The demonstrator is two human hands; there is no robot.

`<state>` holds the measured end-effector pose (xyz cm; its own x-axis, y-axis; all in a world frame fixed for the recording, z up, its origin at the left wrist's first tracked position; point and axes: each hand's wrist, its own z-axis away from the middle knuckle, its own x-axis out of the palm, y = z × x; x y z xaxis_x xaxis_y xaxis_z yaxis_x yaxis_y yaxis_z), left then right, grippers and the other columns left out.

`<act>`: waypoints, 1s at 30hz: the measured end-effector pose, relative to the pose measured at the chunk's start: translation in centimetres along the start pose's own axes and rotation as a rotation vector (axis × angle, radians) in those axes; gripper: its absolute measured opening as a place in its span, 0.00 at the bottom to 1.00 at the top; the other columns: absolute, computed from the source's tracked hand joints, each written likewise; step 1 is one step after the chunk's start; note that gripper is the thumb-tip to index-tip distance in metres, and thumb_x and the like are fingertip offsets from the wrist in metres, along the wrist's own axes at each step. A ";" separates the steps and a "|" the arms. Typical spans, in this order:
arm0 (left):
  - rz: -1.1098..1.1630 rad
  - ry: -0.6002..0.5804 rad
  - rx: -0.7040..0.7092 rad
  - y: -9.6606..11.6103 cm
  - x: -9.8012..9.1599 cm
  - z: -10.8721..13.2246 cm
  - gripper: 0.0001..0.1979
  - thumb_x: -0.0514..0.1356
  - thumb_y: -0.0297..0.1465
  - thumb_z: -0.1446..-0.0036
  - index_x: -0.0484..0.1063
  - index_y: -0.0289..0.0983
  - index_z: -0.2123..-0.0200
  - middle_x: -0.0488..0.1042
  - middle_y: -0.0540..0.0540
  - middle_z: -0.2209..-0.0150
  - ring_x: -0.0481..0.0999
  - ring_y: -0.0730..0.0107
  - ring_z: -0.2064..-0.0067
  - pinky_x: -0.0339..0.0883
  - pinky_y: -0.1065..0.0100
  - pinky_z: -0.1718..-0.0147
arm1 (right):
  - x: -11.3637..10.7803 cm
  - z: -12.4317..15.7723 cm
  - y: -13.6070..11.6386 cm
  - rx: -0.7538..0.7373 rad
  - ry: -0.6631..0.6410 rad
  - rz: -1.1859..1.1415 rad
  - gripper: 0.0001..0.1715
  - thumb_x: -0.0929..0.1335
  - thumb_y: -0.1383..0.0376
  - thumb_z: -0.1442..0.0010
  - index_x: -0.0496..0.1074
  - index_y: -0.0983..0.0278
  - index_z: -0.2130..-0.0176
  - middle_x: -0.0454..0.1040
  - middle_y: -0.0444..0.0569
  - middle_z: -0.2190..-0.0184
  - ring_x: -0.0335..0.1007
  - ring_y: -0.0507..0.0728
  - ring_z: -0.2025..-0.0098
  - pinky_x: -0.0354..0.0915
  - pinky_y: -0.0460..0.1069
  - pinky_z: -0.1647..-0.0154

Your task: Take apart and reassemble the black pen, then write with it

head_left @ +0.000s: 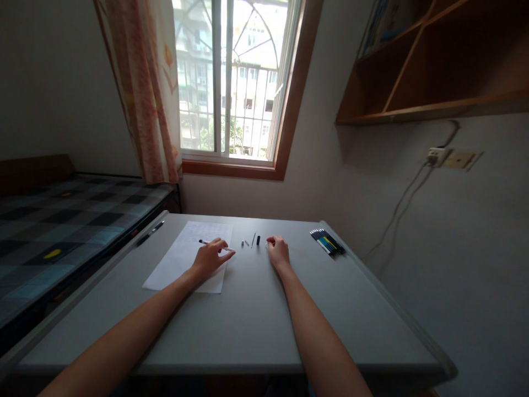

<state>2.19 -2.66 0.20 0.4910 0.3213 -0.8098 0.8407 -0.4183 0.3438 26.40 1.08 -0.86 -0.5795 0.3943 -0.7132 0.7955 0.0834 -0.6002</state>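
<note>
My left hand (210, 257) rests on a white sheet of paper (185, 259) and its fingers are closed on a white pen (215, 245) with a dark tip that points left. My right hand (278, 251) lies on the grey desk (248, 320) with its fingers curled; whether it holds anything is hidden. Between the two hands lie small pen parts: a short grey piece (243, 242), a thin refill (253, 239) and a black cap (258, 240).
A pack of pens (328, 242) lies at the desk's far right. A black pen (151, 232) sits on the desk's left edge. A bed with a checked cover (61, 220) stands to the left. A window, a curtain and a wooden wall shelf (430, 71) are beyond.
</note>
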 end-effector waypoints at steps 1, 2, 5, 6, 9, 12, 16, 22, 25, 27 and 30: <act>-0.005 0.000 0.001 0.0 0.0 0.0 0.17 0.54 0.46 0.47 0.68 0.39 0.72 0.68 0.51 0.72 0.66 0.75 0.74 0.54 0.72 0.75 | 0.0 0.0 0.0 -0.005 0.005 -0.006 0.12 0.62 0.73 0.47 0.73 0.65 0.66 0.72 0.50 0.65 0.68 0.52 0.64 0.60 0.44 0.58; -0.008 -0.001 0.005 -0.1 0.0 0.0 0.17 0.53 0.47 0.47 0.68 0.39 0.72 0.68 0.51 0.72 0.66 0.75 0.75 0.54 0.73 0.75 | 0.0 0.0 0.0 -0.009 0.011 -0.011 0.12 0.62 0.73 0.47 0.73 0.65 0.66 0.72 0.50 0.65 0.68 0.52 0.64 0.60 0.44 0.58; -0.016 0.000 0.014 -0.1 0.0 0.0 0.17 0.53 0.47 0.47 0.68 0.39 0.72 0.68 0.51 0.72 0.66 0.75 0.75 0.54 0.73 0.75 | -0.2 0.1 -0.2 -0.027 0.027 -0.009 0.13 0.61 0.73 0.47 0.74 0.65 0.65 0.71 0.50 0.65 0.67 0.52 0.64 0.60 0.44 0.58; -0.015 -0.001 0.016 -0.2 0.0 0.0 0.17 0.53 0.47 0.47 0.68 0.39 0.72 0.68 0.51 0.72 0.66 0.75 0.75 0.54 0.73 0.75 | -0.2 0.1 -0.2 -0.033 0.034 -0.001 0.13 0.61 0.72 0.47 0.74 0.65 0.65 0.71 0.50 0.65 0.67 0.52 0.64 0.60 0.45 0.57; -0.002 0.001 0.021 -0.1 0.0 0.0 0.17 0.53 0.47 0.47 0.68 0.39 0.72 0.68 0.51 0.72 0.66 0.75 0.75 0.54 0.73 0.75 | -0.4 0.3 -0.5 -0.047 0.041 0.039 0.12 0.62 0.71 0.47 0.74 0.65 0.66 0.70 0.50 0.65 0.66 0.53 0.62 0.59 0.45 0.57; 0.010 0.007 0.020 -0.1 0.0 0.0 0.17 0.53 0.47 0.48 0.68 0.39 0.72 0.68 0.51 0.72 0.66 0.75 0.75 0.54 0.73 0.75 | -0.5 0.4 -0.7 -0.054 0.013 0.089 0.12 0.62 0.70 0.47 0.74 0.64 0.67 0.70 0.50 0.65 0.65 0.54 0.61 0.58 0.46 0.56; 0.016 0.004 0.012 0.1 0.0 0.0 0.16 0.54 0.47 0.48 0.68 0.39 0.72 0.67 0.51 0.72 0.66 0.75 0.75 0.55 0.72 0.75 | -0.4 0.6 -0.7 -0.052 -0.050 0.120 0.11 0.62 0.69 0.47 0.74 0.63 0.68 0.70 0.50 0.64 0.64 0.54 0.60 0.58 0.46 0.56; 0.028 -0.002 0.000 0.2 -0.1 0.0 0.16 0.54 0.46 0.48 0.69 0.39 0.72 0.68 0.51 0.72 0.66 0.75 0.74 0.55 0.72 0.75 | -0.3 0.6 -0.6 -0.040 -0.080 0.114 0.12 0.62 0.70 0.46 0.74 0.63 0.66 0.70 0.49 0.63 0.64 0.53 0.60 0.58 0.45 0.57; 0.021 0.002 -0.005 0.1 -0.1 0.0 0.16 0.54 0.47 0.48 0.69 0.39 0.72 0.68 0.51 0.72 0.66 0.75 0.75 0.55 0.72 0.75 | -0.4 0.6 -0.6 -0.036 -0.090 0.113 0.12 0.62 0.70 0.46 0.74 0.63 0.65 0.70 0.49 0.63 0.65 0.53 0.60 0.58 0.45 0.58; 0.018 0.004 0.003 0.1 0.0 0.0 0.17 0.54 0.47 0.48 0.68 0.39 0.72 0.68 0.51 0.72 0.66 0.75 0.75 0.55 0.72 0.75 | -0.4 0.6 -0.6 -0.037 -0.097 0.111 0.12 0.62 0.70 0.46 0.74 0.62 0.65 0.70 0.48 0.63 0.65 0.52 0.61 0.58 0.45 0.59; 0.019 0.011 0.015 0.0 0.0 0.0 0.17 0.53 0.47 0.48 0.68 0.39 0.72 0.67 0.51 0.72 0.66 0.75 0.75 0.54 0.72 0.75 | -0.5 0.7 -0.7 -0.037 -0.105 0.110 0.13 0.61 0.71 0.45 0.74 0.62 0.64 0.70 0.47 0.63 0.66 0.51 0.63 0.58 0.44 0.61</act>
<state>2.21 -2.66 0.21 0.5093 0.3223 -0.7979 0.8277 -0.4373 0.3517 25.96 0.22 -0.32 -0.5022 0.3050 -0.8092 0.8601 0.0792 -0.5039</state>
